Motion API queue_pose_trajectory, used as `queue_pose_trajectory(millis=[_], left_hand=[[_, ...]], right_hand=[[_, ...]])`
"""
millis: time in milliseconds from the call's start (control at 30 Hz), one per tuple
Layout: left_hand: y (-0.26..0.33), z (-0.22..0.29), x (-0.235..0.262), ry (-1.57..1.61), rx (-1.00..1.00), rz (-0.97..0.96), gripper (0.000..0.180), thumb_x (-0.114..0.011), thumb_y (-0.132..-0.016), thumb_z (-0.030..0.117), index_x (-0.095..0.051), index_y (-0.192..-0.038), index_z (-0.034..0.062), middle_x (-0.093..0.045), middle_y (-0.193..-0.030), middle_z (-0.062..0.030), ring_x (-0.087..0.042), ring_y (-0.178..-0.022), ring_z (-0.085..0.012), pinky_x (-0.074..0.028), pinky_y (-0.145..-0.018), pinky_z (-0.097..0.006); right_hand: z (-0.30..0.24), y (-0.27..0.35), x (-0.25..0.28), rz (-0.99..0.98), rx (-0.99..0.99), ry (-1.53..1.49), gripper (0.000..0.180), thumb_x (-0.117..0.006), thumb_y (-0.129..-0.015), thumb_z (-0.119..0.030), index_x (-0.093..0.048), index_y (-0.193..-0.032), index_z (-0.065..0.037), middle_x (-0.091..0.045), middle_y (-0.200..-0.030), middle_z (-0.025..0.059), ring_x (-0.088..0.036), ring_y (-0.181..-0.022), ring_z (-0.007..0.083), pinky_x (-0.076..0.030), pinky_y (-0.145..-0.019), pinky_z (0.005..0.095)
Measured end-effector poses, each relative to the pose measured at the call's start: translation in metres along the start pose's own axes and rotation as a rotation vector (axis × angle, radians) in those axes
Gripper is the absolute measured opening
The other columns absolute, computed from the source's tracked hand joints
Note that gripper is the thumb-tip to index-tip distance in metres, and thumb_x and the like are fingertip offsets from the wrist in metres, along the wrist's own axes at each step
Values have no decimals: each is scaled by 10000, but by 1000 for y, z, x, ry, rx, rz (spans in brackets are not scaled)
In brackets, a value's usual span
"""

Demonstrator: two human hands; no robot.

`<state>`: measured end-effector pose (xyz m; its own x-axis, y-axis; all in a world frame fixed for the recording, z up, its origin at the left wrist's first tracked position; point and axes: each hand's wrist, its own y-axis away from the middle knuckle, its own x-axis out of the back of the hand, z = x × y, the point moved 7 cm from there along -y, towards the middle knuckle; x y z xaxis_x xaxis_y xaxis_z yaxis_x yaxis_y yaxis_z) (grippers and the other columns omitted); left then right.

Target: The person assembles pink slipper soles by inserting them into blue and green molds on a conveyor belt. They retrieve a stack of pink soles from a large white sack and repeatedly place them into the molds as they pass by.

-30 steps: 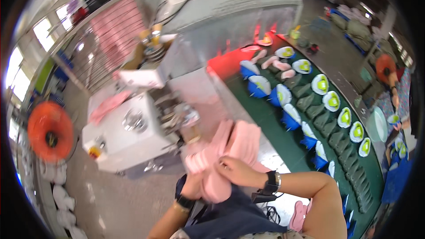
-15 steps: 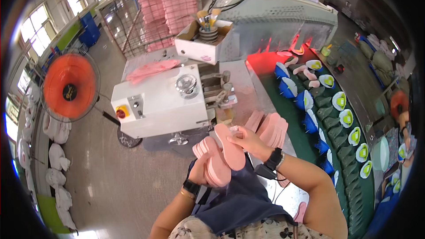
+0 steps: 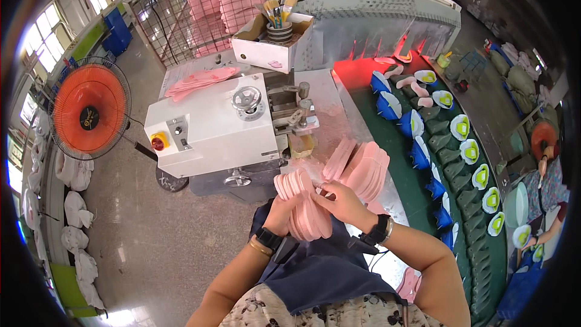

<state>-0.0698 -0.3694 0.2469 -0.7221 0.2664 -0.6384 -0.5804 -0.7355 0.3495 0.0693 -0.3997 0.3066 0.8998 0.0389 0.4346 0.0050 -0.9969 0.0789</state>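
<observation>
A fanned stack of pink insoles (image 3: 311,221) is held in front of my body. My left hand (image 3: 282,213) is closed around the stack's left side. The fingers of my right hand (image 3: 346,204) pinch the stack's right edge; how many insoles they grip is hidden. Just beyond my right hand, more pink insoles (image 3: 370,172) lie fanned on the metal worktop. A smaller pile of insoles (image 3: 339,158) lies beside them. Left of these stands a white machine (image 3: 212,126) with a handwheel and a red knob.
Flat pink pieces (image 3: 203,80) lie behind the machine, near a white box (image 3: 263,53) with brushes. A green conveyor (image 3: 393,127) on the right carries blue and white shoe uppers (image 3: 420,152). An orange fan (image 3: 89,109) stands at left. A co-worker's arm (image 3: 544,230) shows far right.
The single insole my right hand held up apart is now against the stack in my left hand. Both hands have come together, and the view has shifted slightly.
</observation>
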Motion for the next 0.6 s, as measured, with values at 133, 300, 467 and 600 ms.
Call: queue_pose_trajectory(millis=[133, 300, 467, 600], left_hand=[[-1, -2, -4, 0, -9, -31, 342, -582, -902, 101, -507, -1215, -14, -611, -1123, -96, -616, -1003, -198, -516, -861, -343], [1, -2, -6, -44, -39, 83, 341, -621, -882, 90, -522, -1192, -12, -617, -1098, -88, -614, -995, -182, -509, -854, -328], [-2, -4, 0, -44, -30, 150, 340, -614, -891, 94, -520, -1201, -7, -616, -1105, -93, -615, -993, -183, -510, -850, -332], [0, -16, 19, 104, 109, 36, 342, -578, -926, 143, -507, -1235, 15, -617, -1113, -89, -619, -985, -200, -512, -855, -337]], right_hand=[[-5, 9, 6, 94, 57, 20, 368, -662, -866, -275, -632, -1078, 25, -593, -917, 151, -634, -742, 227, -513, -676, 307], [7, 7, 4, 77, -27, -99, 358, -687, -847, -267, -630, -1020, 42, -602, -893, 129, -633, -738, 209, -511, -664, 289], [31, -1, 10, 71, -115, -151, 344, -697, -843, -220, -627, -1090, 9, -629, -901, 57, -599, -781, 107, -491, -688, 255], [62, -40, 31, 68, -203, -667, 289, -700, -830, -167, -624, -1067, -21, -633, -933, 44, -598, -794, 106, -490, -711, 258]])
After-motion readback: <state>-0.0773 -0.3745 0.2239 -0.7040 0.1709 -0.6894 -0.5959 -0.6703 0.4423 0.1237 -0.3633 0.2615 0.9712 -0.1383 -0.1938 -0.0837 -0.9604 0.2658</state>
